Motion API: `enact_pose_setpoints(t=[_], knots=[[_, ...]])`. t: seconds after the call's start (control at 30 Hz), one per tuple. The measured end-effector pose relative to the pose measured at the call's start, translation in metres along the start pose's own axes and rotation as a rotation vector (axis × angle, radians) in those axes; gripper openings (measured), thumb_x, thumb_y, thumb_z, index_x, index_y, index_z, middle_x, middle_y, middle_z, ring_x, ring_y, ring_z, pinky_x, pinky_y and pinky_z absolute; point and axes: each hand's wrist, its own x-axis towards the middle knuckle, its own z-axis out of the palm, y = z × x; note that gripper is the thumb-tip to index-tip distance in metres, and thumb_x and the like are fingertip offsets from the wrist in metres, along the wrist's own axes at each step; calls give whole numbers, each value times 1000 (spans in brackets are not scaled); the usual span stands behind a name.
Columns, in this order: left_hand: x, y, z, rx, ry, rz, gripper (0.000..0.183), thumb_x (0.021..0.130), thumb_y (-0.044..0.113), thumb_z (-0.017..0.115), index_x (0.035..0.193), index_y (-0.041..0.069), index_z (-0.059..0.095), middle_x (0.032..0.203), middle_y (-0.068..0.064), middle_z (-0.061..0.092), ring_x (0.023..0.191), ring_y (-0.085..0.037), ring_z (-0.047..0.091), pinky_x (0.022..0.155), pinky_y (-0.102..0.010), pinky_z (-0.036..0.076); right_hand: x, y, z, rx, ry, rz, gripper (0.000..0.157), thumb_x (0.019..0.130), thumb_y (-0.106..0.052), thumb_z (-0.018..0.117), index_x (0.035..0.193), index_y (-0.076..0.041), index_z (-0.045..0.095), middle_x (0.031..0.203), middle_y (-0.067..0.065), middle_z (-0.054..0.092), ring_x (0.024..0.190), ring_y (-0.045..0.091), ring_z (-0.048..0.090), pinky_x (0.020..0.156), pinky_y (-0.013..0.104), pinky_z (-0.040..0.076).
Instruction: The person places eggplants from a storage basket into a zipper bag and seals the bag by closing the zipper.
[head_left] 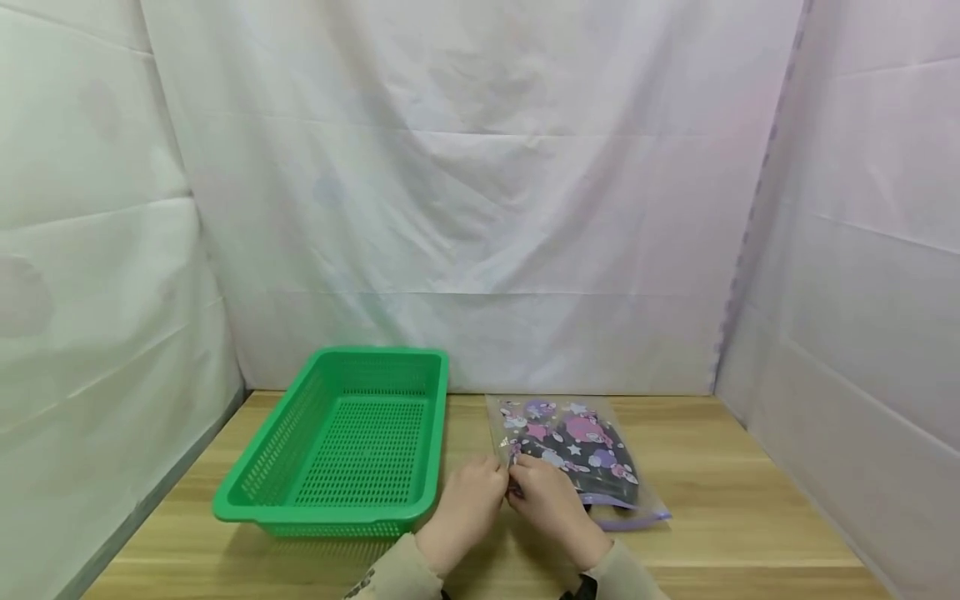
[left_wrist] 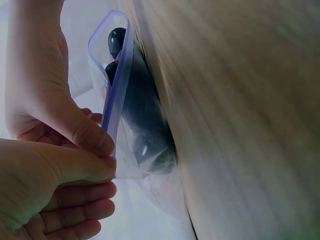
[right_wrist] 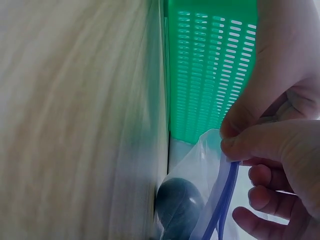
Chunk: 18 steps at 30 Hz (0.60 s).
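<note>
A clear zip bag [head_left: 592,433], printed with pink, purple and white cartoon figures and stars, lies on the table with its purple zip edge toward me. Inside are dark, glossy, elongated things [left_wrist: 142,95] with rounded ends. At the bag's left corner my left hand [head_left: 468,496] pinches the zip edge between thumb and fingertips. My right hand [head_left: 551,500] pinches the same corner, thumbs meeting in both wrist views. Farther along, the two purple zip strips [left_wrist: 117,92] stand apart, leaving the mouth gaping at the right end.
Left of the bag, close by my left forearm, stands a green plastic basket [head_left: 433,450] with slotted walls and floor. The wooden table [head_left: 735,492] reaches a white cloth backdrop [head_left: 480,208], and cloth hangs along both sides.
</note>
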Motion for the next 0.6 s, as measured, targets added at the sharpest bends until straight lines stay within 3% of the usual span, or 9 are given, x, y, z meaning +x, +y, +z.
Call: enact_pose_setpoints(t=[0.23,0.37,0.6], knots=[[-1,4,1,32,0,14,6,68,14,69,66,14,64,60,3,49,51,-11,44,42,-24,34,-3,2,2,-76,62,-55,27,60,-15,68,56,-21,43,62,-13,38,55,6,37,59,29,35],[-2,4,2,34,9,26,7,66,14,69,64,14,63,60,4,48,52,-11,44,45,-24,35,-4,2,2,-96,55,-59,24,60,-19,70,59,-22,46,64,-14,41,59,7,44,68,37,38],[-1,1,-3,50,-24,20,7,66,14,68,63,15,62,61,5,49,54,-11,46,49,-25,37,-2,3,3,-103,42,-57,21,62,-20,70,60,-22,49,63,-14,41,58,7,41,66,35,38]])
